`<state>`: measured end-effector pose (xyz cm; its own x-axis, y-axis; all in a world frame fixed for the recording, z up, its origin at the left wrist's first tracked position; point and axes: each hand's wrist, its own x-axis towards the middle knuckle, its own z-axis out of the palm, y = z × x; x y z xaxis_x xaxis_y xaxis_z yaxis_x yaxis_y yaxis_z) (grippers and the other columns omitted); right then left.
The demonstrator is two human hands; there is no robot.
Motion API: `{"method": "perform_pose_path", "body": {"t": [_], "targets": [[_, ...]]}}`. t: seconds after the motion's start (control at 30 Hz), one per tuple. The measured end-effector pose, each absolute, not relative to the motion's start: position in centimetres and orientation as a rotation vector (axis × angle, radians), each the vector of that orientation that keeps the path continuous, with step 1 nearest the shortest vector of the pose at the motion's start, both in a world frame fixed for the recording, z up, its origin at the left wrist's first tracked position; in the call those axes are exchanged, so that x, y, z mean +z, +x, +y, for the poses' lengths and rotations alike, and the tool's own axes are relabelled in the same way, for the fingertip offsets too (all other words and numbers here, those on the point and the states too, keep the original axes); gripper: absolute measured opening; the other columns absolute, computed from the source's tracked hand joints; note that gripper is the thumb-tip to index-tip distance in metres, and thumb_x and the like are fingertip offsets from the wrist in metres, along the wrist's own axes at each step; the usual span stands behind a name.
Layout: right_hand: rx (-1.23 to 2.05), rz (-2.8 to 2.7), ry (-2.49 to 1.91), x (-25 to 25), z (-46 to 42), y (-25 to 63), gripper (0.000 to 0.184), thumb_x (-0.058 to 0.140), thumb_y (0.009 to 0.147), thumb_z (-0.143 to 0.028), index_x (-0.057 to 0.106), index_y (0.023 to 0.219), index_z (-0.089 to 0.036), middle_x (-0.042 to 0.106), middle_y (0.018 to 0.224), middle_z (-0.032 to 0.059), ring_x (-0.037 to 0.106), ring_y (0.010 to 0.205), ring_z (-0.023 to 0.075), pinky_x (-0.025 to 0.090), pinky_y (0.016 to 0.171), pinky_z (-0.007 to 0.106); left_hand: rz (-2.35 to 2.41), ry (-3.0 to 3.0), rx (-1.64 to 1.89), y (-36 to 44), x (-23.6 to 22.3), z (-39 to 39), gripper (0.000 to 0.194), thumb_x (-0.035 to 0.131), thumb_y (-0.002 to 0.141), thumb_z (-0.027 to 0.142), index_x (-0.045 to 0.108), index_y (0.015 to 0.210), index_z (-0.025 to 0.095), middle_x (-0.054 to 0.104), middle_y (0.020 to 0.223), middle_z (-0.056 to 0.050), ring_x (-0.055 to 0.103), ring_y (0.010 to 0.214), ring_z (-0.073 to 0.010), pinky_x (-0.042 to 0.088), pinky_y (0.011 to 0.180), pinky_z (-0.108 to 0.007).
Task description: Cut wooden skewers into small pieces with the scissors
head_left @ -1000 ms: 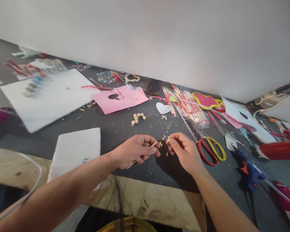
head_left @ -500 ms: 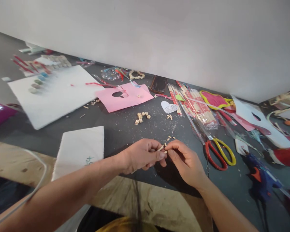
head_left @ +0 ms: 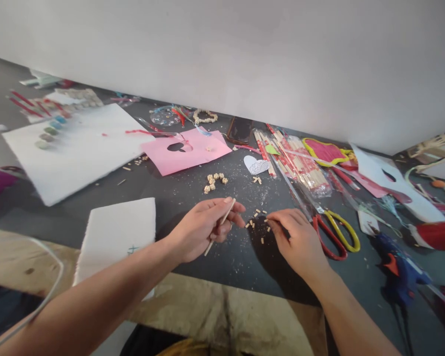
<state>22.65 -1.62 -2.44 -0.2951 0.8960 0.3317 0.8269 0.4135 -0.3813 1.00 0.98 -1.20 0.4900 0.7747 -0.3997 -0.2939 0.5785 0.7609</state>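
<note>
My left hand (head_left: 211, 225) is closed around a thin wooden stick (head_left: 220, 225), which slants up past the thumb. To its right, my right hand (head_left: 296, 242) is low over the table with its fingers bent together. A short piece of stick (head_left: 266, 221) shows at the fingertips of that hand. Several more short cut pieces (head_left: 252, 224) lie loose between the two hands. Beyond them, a curved cluster of small knobbly pale clumps (head_left: 215, 181) rests on the dark table.
Large scissors (head_left: 328, 230) with red and yellow handles lie right of my right hand, near a blue glue gun (head_left: 400, 269). Packaged chopsticks (head_left: 300, 165), a phone (head_left: 240, 130) and pink paper (head_left: 185, 153) are farther back. White board pieces (head_left: 114, 232) lie left.
My hands have moved apart. The left has drawn back with the stick, which now points upward; the right has shifted right. More short pieces are visible on the table between them.
</note>
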Motion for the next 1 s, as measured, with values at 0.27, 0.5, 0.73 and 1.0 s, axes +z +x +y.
{"method": "perform_pose_path", "body": {"t": [0.27, 0.5, 0.73, 1.0], "targets": [[0.159, -2.214, -1.505, -2.9, -1.4, 22.6, 0.023, 0.042, 0.086, -0.015, 0.06, 0.1, -0.021, 0.061, 0.09, 0.0062, 0.052, 0.087, 0.0218, 0.043, 0.079, 0.037, 0.797, 0.599, 0.745, 0.7, -1.3, 1.3, 0.015, 0.053, 0.082, 0.028, 0.057, 0.089, 0.015, 0.057, 0.074, -0.003, 0.032, 0.046, -0.0021, 0.017, 0.039, -0.014], [-0.02, -2.212, -1.596, -3.1, -1.2, 23.0, 0.027, 0.04, 0.086, -0.015, 0.061, 0.101, -0.019, 0.059, 0.093, 0.0079, 0.048, 0.091, 0.0234, 0.041, 0.084, 0.04, 0.797, 0.594, 0.739, 0.6, -1.2, 1.3, 0.016, 0.056, 0.081, 0.028, 0.057, 0.088, 0.015, 0.056, 0.074, -0.003, 0.032, 0.046, -0.0016, 0.017, 0.036, -0.012], [0.097, -2.562, -1.326, -1.9, -2.2, 20.6, 0.031, 0.047, 0.086, -0.028, 0.056, 0.116, -0.027, 0.056, 0.119, 0.0027, 0.039, 0.109, 0.0259, 0.034, 0.089, 0.044, 0.861, 0.559, 0.919, 0.6, -1.4, 1.6, 0.012, 0.053, 0.082, 0.023, 0.057, 0.088, 0.012, 0.052, 0.067, 0.0, 0.031, 0.043, -0.001, 0.018, 0.035, -0.011], [0.176, -2.785, -1.186, -2.5, -3.2, 18.3, 0.044, 0.037, 0.089, -0.045, 0.041, 0.131, -0.032, 0.042, 0.137, -0.0055, 0.022, 0.126, 0.0315, 0.01, 0.1, 0.055, 0.824, 0.558, 0.901, 0.8, -1.6, 1.4, 0.012, 0.053, 0.082, 0.021, 0.056, 0.088, 0.011, 0.051, 0.066, -0.001, 0.03, 0.043, -0.0007, 0.019, 0.034, -0.01]]}}
